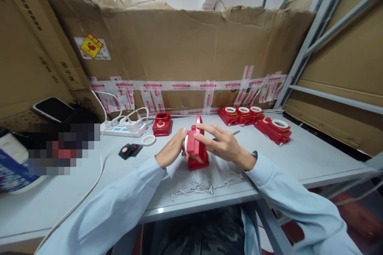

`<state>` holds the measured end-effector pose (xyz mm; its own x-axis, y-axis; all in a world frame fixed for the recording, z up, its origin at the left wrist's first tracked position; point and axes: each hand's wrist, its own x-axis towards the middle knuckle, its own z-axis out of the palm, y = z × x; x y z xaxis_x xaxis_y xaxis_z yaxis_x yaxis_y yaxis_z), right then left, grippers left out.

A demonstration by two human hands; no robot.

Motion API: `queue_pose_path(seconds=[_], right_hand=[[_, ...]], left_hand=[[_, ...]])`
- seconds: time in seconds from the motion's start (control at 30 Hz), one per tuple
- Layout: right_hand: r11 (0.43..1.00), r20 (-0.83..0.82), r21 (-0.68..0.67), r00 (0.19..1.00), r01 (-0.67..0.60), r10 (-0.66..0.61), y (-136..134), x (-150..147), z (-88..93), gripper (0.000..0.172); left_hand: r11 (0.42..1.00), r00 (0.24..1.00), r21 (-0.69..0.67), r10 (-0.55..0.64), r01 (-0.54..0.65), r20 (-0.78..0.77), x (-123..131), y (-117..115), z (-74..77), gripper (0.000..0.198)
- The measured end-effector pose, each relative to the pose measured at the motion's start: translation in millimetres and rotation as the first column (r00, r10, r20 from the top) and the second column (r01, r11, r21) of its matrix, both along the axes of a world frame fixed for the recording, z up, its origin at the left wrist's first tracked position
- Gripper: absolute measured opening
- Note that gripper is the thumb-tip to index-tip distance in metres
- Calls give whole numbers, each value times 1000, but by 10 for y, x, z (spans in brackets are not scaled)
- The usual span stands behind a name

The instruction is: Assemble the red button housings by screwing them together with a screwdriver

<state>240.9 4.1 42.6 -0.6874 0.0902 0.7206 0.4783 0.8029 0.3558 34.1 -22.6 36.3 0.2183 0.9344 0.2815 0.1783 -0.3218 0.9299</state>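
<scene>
A red plastic box stands on edge at the middle of the grey table. My left hand is closed against its left side, where a white ring shows. My right hand grips its right side, fingers wrapped over the top edge. A screwdriver tip pokes out behind my right hand. A pile of loose metal screws lies just in front of the box, near the table's front edge.
Several red boxes with white rings line the back right; one more red box sits beside a white power strip. A loose white ring, a black part and a phone lie left. Cardboard walls surround.
</scene>
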Motion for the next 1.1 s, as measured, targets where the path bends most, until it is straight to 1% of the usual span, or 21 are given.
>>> queue_pose_path(seconds=[0.03,0.1,0.17,0.23,0.3,0.37,0.47,0.5,0.57,0.63,0.7,0.73,0.77,0.8,0.83,0.87,0.9,0.93,0.97,1.03,1.1], right_hand=[[1000,-34,-31,999,3,-4,4,-7,-5,50],[993,-123,-118,992,-4,-11,9,-14,-5,53],[976,-201,-214,980,-48,4,10,-12,8,57],[951,-261,-286,964,-121,44,9,-5,27,60],[928,-299,-323,950,-184,84,10,1,45,63],[913,-314,-339,942,-227,117,16,4,56,63],[906,-307,-335,939,-261,157,28,5,53,63],[912,-298,-325,942,-251,153,31,4,45,63],[939,-250,-288,962,-186,114,33,-1,20,59],[967,-169,-235,984,-102,63,29,-9,-11,55],[977,-117,-203,993,-58,35,23,-18,-32,54],[977,-114,-205,993,-54,31,21,-21,-36,55],[974,-128,-217,991,-58,30,19,-22,-33,55],[969,-151,-236,988,-67,32,19,-20,-26,55],[963,-176,-257,984,-83,38,20,-17,-15,55],[955,-203,-276,978,-108,52,22,-13,-3,56],[947,-231,-291,971,-136,69,26,-7,9,58],[939,-254,-303,963,-164,87,30,-2,18,60],[931,-270,-313,958,-186,101,36,2,23,62],[924,-272,-326,956,-201,112,46,8,24,63],[923,-255,-333,961,-192,107,52,9,15,63]], left_hand=[[998,999,53,17,-15,-36,-15,-10,4,42],[973,997,231,28,-9,-78,-35,-43,10,40],[915,995,395,-45,78,-92,-42,-79,15,45],[861,981,471,-150,192,-126,-44,-99,21,51],[837,971,493,-202,240,-129,-54,-93,29,52],[840,969,484,-224,245,-102,-73,-72,45,49],[877,976,430,-204,214,-71,-93,-50,73,43],[895,981,401,-182,193,-67,-92,-49,79,41],[939,990,313,-126,139,-62,-76,-51,76,37],[982,996,166,-80,86,-45,-59,-47,51,33],[998,999,55,-28,30,-42,-58,-34,17,34],[998,999,64,8,-5,-45,-65,-28,1,34],[991,998,128,38,-31,-53,-75,-25,-11,34],[971,996,234,55,-39,-65,-86,-26,-20,32],[934,995,356,55,-23,-78,-95,-30,-25,33],[884,995,467,28,22,-100,-101,-37,-27,39],[831,991,550,-14,85,-133,-103,-43,-29,47],[785,984,602,-53,145,-168,-100,-48,-31,52],[753,978,632,-78,184,-192,-95,-49,-33,53],[728,977,657,-84,195,-197,-83,-40,-41,48],[752,981,637,-64,168,-183,-81,-25,-45,46]])
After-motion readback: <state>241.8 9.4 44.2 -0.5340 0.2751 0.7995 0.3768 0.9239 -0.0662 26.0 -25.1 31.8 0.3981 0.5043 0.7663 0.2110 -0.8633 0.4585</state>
